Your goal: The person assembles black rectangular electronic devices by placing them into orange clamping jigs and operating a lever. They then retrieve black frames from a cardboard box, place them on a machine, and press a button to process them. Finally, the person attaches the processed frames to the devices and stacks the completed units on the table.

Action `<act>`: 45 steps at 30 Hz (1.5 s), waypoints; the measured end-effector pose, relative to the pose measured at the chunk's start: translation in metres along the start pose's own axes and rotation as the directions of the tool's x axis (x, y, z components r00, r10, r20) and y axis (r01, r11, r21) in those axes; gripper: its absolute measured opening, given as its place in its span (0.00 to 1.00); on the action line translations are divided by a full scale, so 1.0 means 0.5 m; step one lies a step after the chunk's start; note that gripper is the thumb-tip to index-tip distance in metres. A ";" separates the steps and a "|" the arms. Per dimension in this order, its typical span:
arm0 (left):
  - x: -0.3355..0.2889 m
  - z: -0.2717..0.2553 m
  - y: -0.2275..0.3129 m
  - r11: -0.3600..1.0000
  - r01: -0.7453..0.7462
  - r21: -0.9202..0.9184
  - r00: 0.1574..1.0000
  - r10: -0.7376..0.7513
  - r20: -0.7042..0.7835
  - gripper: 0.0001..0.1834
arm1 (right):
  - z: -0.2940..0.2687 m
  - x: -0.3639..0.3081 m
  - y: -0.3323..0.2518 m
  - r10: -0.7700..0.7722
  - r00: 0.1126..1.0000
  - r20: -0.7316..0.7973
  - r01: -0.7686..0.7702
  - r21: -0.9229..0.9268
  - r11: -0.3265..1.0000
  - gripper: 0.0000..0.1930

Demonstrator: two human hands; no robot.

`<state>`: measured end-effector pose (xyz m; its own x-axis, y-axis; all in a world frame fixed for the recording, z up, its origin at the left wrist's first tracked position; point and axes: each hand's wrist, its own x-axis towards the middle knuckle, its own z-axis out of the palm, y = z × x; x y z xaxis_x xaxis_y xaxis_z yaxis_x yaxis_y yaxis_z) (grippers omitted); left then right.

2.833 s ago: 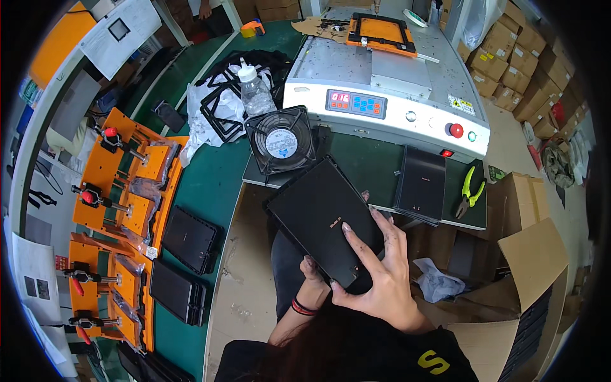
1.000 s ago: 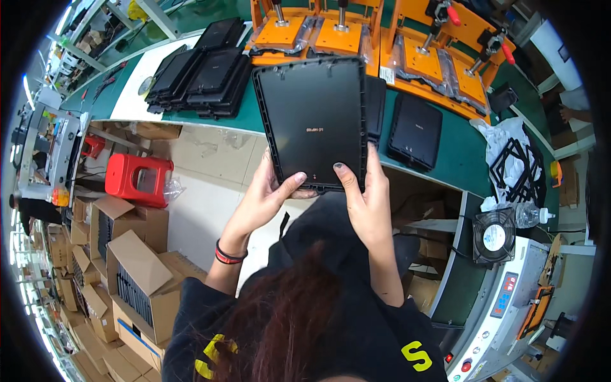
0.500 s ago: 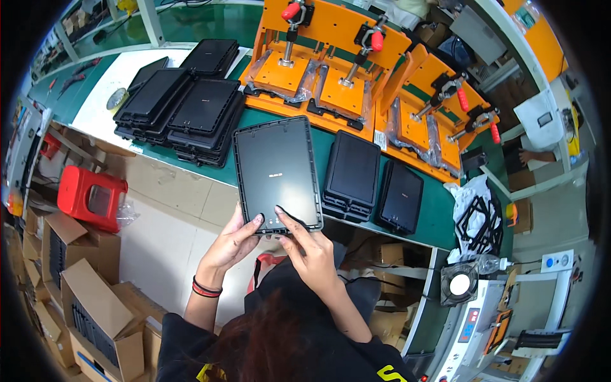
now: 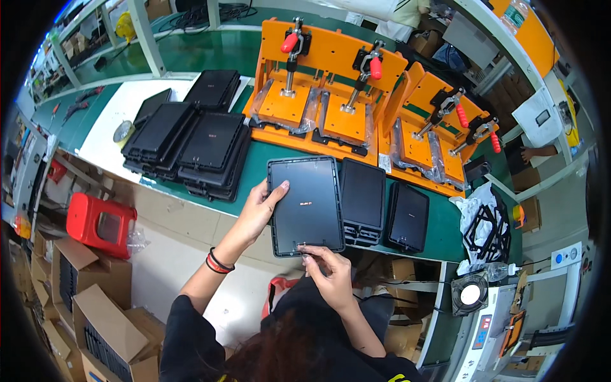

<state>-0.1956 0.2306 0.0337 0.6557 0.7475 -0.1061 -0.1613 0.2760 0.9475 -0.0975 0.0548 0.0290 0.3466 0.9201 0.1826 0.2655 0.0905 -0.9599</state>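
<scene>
The right hand (image 4: 329, 278) touches the near edge of the black panel (image 4: 307, 213); whether its grip pinches cannot be told. The left hand (image 4: 258, 209) holds the black panel's left side, thumb on top; half a second ago it held the near-left corner. Beyond lies the green table (image 4: 259, 156).

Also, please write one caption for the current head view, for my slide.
Left hand holding a black panel, right hand at its lower edge, beside a green bench with orange clamp stands.
</scene>
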 end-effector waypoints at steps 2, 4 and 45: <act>0.014 -0.007 0.031 0.981 0.018 0.192 1.000 -0.016 -0.010 0.19 | 0.005 0.006 -0.007 0.015 1.000 -0.005 -0.015 -0.035 0.999 0.11; 0.045 -0.043 0.098 0.742 0.093 0.663 0.976 -0.200 0.087 0.22 | 0.002 0.005 -0.015 -0.061 0.997 -0.044 0.056 -0.099 0.994 0.11; 0.544 -0.305 0.299 0.252 0.162 0.954 0.836 0.478 -0.269 0.36 | 0.194 0.511 0.200 0.029 0.948 -0.317 0.094 0.366 0.926 0.08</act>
<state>-0.1540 0.5672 0.1005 0.2730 0.9193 0.2835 0.7692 -0.3856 0.5095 -0.0696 0.3362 -0.0411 0.6217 0.7538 0.2125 -0.0506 0.3094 -0.9496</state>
